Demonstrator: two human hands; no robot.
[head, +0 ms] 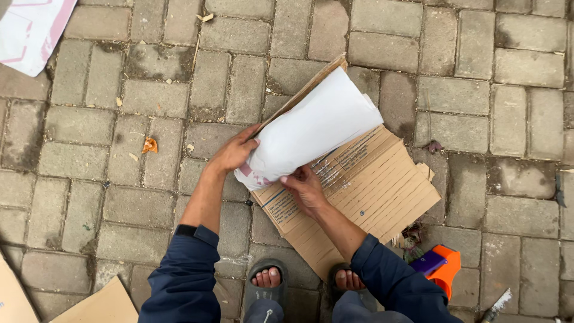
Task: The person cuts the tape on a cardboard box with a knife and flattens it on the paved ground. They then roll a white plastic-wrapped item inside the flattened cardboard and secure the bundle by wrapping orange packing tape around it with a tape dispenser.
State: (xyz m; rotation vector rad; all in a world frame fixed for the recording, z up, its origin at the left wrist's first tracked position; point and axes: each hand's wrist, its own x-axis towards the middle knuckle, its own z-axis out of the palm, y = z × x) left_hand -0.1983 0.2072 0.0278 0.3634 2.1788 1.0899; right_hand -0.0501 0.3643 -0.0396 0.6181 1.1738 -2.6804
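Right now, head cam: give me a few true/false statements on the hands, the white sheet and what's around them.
1. Both hands, left hand and right hand, grip the white sheet. True.
2. The sheet lies flat on the pavers. False: it is curled over the flattened cardboard.
3. The ground is grass. False: grey paving stones.
4. An orange object lies by the person's right arm. True.
5. The person wears sandals. True.

White folded sheet (311,128) hid the upper-left part of the cardboard (371,185) under it. Left hand (234,152) fingertips were tucked behind the sheet. Orange tool (445,269) partly behind right sleeve. Print on cardboard too small to tell.
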